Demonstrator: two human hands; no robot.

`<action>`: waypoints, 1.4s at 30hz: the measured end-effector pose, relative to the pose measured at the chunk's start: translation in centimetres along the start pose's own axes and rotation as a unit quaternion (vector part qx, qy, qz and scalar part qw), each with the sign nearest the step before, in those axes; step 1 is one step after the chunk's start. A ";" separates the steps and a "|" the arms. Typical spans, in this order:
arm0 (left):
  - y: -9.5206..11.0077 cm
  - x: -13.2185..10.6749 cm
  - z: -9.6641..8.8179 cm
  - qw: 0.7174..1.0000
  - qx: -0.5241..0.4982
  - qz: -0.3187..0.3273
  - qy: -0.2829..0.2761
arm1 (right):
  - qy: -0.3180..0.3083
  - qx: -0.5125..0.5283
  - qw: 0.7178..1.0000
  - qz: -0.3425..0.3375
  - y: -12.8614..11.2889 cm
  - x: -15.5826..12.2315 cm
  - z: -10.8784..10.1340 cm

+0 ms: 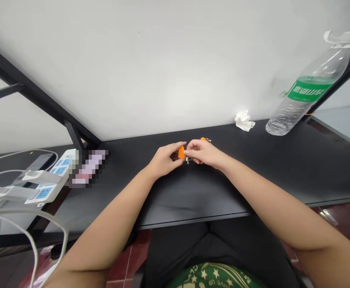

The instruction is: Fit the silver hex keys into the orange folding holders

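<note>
Over the black desk, my left hand (165, 158) has its thumb and fingers closed around a small orange block (181, 152). My right hand (203, 152) is beside it, fingers pinched together at the block's right side; whatever they hold is mostly hidden. A thin silvery metal piece (187, 160) shows just below the right fingertips. Behind the right hand, part of a second orange piece (203, 139) sticks out, with several small metallic tips at its right end.
On the black desk (199, 196), a crumpled white tissue (245, 121) lies by the wall, near a clear plastic bottle (308, 90) with a green label. To the left are a white power strip (61, 170) with plugs and cables, and a pixelated object (91, 168).
</note>
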State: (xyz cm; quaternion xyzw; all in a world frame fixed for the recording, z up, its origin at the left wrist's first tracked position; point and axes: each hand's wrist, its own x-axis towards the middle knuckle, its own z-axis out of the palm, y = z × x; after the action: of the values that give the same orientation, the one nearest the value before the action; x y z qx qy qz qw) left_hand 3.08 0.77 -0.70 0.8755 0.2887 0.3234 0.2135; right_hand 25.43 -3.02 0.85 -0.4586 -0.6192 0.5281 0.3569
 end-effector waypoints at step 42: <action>1.6 0.3 -0.7 0.999 0.000 -0.017 -0.037 | -0.020 0.214 0.976 0.019 -0.8 -0.3 0.4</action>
State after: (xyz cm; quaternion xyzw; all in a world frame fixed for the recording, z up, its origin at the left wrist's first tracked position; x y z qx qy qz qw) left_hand 3.41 -0.06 0.82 0.8820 0.2950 0.2868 0.2296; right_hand 24.98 -3.46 1.61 -0.3726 -0.4899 0.6645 0.4238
